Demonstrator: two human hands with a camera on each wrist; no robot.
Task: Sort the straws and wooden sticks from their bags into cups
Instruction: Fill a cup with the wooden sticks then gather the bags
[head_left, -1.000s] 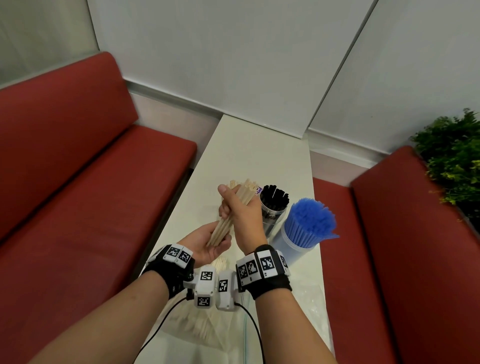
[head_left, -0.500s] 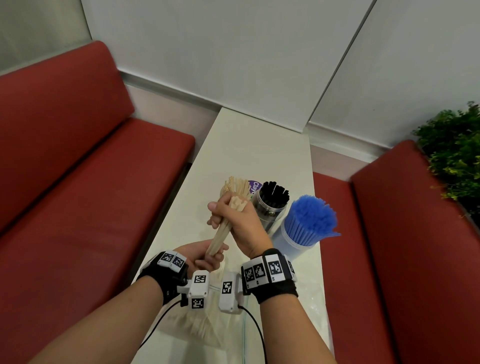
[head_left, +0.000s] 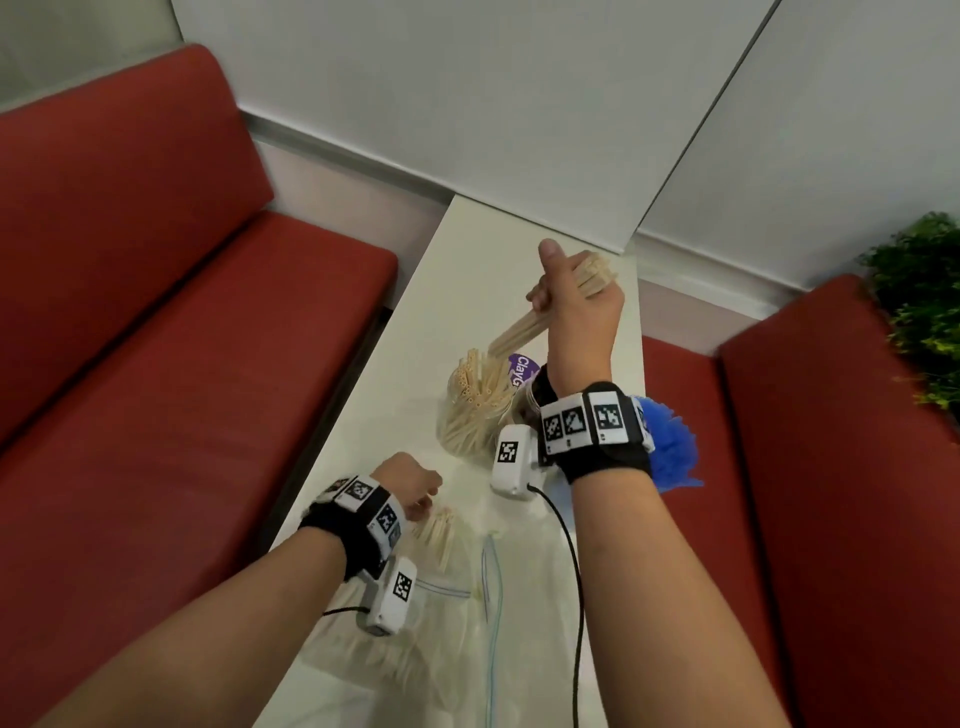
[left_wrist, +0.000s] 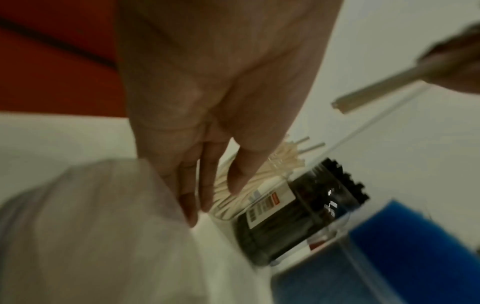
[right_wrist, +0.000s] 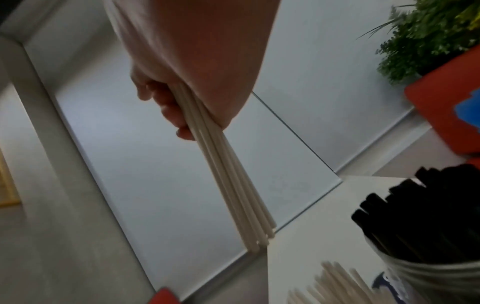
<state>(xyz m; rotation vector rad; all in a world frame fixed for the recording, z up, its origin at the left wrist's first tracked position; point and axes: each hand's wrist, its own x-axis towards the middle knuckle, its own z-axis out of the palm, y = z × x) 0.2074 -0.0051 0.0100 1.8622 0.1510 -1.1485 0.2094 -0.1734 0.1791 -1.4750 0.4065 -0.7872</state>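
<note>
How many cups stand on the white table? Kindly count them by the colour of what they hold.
Clear cup of beige wooden sticks: 1
Clear cup of black straws: 1
Clear cup of blue straws: 1
Total: 3

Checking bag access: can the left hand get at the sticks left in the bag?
Probably yes: the left hand hovers open right over the loose sticks at the bag mouth, nothing between them.
</note>
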